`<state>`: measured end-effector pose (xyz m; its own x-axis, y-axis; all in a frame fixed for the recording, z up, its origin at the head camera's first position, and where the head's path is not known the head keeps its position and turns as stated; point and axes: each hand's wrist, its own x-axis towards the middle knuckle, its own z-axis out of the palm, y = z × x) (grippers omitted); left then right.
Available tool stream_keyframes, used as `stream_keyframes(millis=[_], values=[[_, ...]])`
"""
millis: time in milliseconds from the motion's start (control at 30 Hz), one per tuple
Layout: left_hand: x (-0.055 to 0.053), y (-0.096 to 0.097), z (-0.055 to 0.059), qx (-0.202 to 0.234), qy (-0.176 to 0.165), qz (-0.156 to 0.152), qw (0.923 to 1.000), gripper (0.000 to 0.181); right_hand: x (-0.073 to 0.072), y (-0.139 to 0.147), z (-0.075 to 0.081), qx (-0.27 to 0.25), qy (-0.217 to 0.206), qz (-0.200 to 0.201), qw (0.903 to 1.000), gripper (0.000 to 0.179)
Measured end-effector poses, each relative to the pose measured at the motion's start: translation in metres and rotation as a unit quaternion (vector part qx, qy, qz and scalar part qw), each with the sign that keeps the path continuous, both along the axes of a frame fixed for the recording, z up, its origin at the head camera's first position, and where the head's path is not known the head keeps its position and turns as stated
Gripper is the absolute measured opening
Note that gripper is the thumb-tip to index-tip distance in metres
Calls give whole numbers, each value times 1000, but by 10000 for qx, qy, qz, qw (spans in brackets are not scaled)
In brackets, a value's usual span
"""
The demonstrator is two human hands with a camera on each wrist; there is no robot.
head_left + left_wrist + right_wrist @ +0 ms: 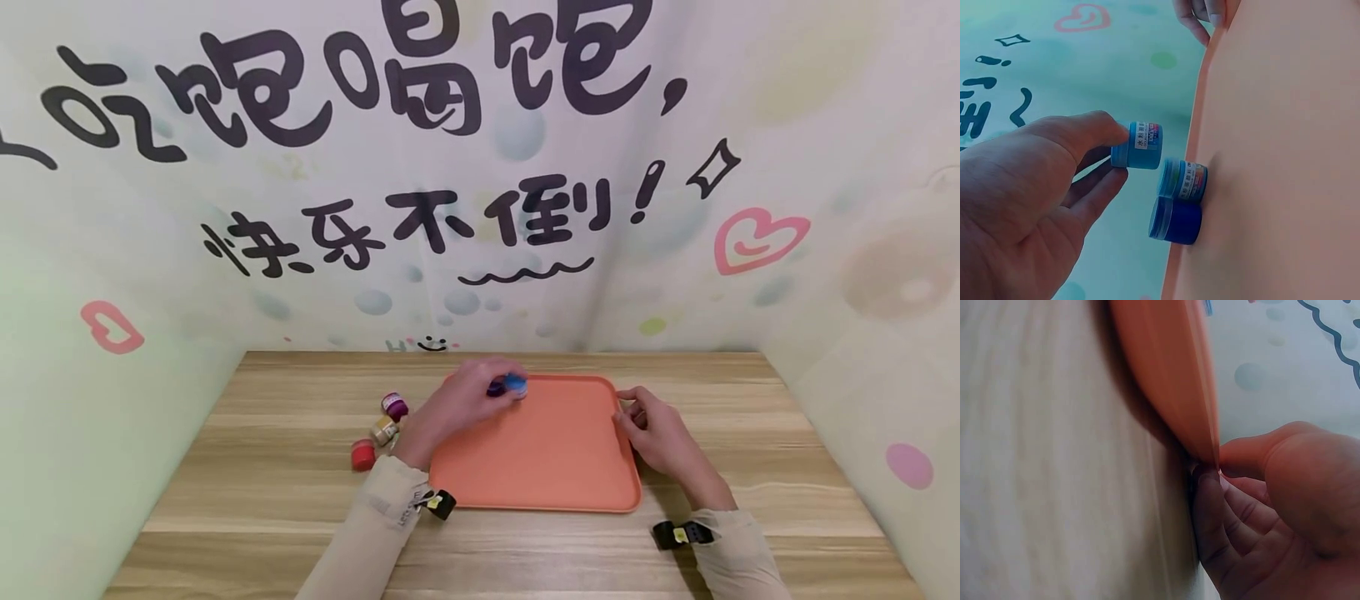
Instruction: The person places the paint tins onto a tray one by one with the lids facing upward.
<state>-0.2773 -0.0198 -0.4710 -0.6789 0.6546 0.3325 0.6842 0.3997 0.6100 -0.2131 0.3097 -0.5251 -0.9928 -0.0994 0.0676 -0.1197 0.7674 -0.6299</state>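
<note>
My left hand point(471, 398) pinches a light blue paint jar point(1138, 147) by its lid end, between thumb and fingers. It holds the jar over the far part of an orange tray point(547, 450). Two more jars stand side by side on the tray, a blue one point(1194, 181) with a printed label and a dark blue one point(1179, 222). In the head view the left hand partly hides these jars. At the tray's right side, my right hand point(660, 433) pinches the rim point(1200, 425) between thumb and fingers.
Left of the tray, on the wooden table point(247, 483), lie a purple jar point(393, 406), a beige jar point(384, 430) and a red jar point(363, 455), close to the left forearm. A printed wall cloth point(450, 317) borders the table's far edge.
</note>
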Motion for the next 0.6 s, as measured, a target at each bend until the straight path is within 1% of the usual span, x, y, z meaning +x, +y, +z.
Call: stream_keyframes(millis=[67, 300, 400, 500, 600], values=[[-1, 2, 0, -60, -55, 16, 10000, 23, 0, 0, 0, -12, -13, 5, 10000, 36], [-6, 13, -1, -226, 137, -59, 9996, 24, -1, 0, -1, 6, -28, 4, 10000, 36], [-8, 17, -1, -296, 153, -78, 9994, 24, -2, 1, -1, 7, -34, 5, 10000, 36], [-11, 21, -1, -394, 101, -69, 9992, 25, -2, 1, -2, -10, -29, 7, 10000, 35], [-14, 24, -3, -437, 24, -72, 9990, 26, -2, 1, -2, -13, -30, 6, 10000, 35]])
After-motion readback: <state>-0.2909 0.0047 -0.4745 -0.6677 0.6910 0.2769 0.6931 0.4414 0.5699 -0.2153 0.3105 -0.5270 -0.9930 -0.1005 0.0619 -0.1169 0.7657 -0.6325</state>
